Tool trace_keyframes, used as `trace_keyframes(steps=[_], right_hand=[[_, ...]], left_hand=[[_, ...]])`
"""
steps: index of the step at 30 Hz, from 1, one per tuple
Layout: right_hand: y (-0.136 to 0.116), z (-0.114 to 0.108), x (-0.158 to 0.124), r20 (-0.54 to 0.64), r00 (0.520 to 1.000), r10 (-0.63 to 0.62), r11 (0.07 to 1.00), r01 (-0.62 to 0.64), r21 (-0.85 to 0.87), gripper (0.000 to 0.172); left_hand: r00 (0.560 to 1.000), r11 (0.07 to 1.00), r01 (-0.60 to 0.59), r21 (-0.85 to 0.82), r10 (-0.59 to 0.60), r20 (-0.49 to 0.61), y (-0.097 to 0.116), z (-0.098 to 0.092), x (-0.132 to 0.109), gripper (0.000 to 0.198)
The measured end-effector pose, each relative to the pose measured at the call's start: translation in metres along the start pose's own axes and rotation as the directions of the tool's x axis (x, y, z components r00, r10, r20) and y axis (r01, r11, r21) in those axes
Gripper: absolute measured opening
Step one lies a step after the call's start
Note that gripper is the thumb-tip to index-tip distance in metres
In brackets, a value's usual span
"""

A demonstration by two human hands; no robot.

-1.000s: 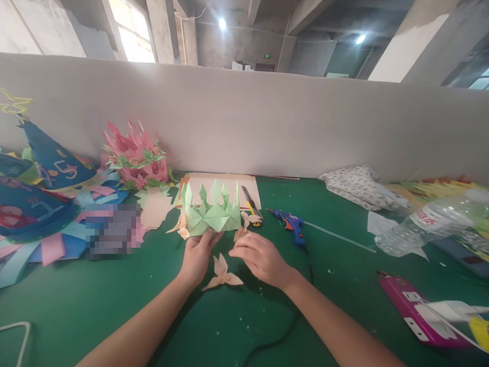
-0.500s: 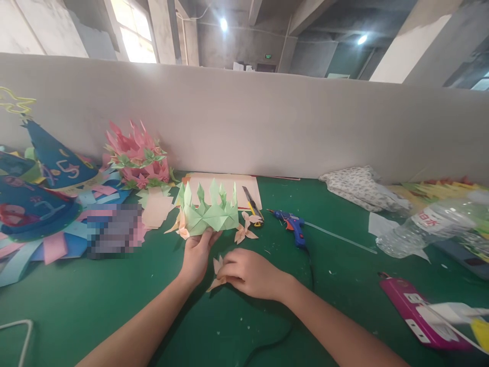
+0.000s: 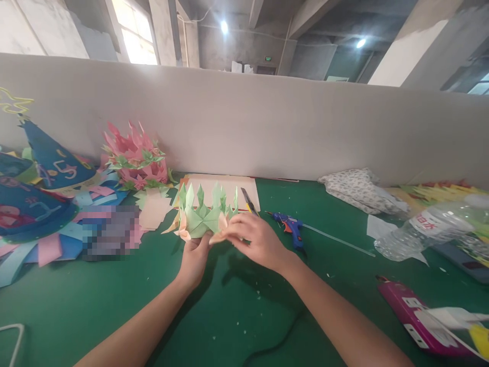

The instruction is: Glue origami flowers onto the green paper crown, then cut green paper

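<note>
A light green folded-paper crown with pointed tips is held up by my left hand, its fingers closed on the lower edge. On the crown's left side sits a peach paper flower. My right hand pinches another peach paper flower against the crown's front right part; whether it is attached I cannot tell. Behind the right hand lies a yellow and black utility knife, partly covered. A blue hot glue gun with a clear glue stick in its back lies to the right.
Pink paper crowns are stacked at the back left, beside blue cone hats and paper strips. Peach paper sheets lie behind the crown. On the right are a plastic bottle, a patterned cloth and a magenta power strip.
My right hand has lifted the peach flower from near the table up to the crown's front right. My left hand still holds the crown in about the same place.
</note>
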State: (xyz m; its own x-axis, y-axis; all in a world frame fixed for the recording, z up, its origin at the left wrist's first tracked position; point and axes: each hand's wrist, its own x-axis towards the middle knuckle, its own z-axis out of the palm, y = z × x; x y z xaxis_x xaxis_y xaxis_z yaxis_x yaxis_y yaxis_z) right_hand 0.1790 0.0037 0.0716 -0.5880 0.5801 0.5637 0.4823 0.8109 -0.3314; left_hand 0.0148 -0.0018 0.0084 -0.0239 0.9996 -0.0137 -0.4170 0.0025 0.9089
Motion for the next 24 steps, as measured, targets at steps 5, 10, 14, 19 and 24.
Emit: trace_keyframes(steps=[5, 10, 14, 19, 24], right_hand=[[0.005, 0.015, -0.001, -0.099, 0.995, 0.003, 0.99, -0.016, -0.139, 0.018], [0.002, 0.022, -0.002, -0.083, 0.997, -0.007, 0.985, -0.008, -0.171, 0.02], [0.003, 0.023, -0.004, -0.109, 0.994, -0.005, 0.989, -0.011, -0.148, 0.021], [0.005, 0.026, -0.006, -0.141, 0.99, -0.005, 0.988, -0.016, -0.153, 0.02], [0.004, 0.027, -0.005, -0.139, 0.99, -0.004, 0.988, -0.017, -0.151, 0.02]], left_hand=[[0.998, 1.0, -0.01, -0.013, 0.011, 0.054, -0.002, 0.005, -0.006, 0.035], [0.998, 1.0, -0.009, -0.005, 0.009, 0.062, -0.002, 0.004, -0.006, 0.037], [0.995, 0.999, -0.016, -0.043, 0.02, 0.101, 0.0, 0.006, -0.007, 0.035], [0.994, 0.999, -0.013, -0.045, 0.018, 0.108, 0.001, 0.008, -0.008, 0.033], [0.993, 1.0, -0.001, -0.028, 0.004, 0.118, 0.002, 0.008, -0.009, 0.032]])
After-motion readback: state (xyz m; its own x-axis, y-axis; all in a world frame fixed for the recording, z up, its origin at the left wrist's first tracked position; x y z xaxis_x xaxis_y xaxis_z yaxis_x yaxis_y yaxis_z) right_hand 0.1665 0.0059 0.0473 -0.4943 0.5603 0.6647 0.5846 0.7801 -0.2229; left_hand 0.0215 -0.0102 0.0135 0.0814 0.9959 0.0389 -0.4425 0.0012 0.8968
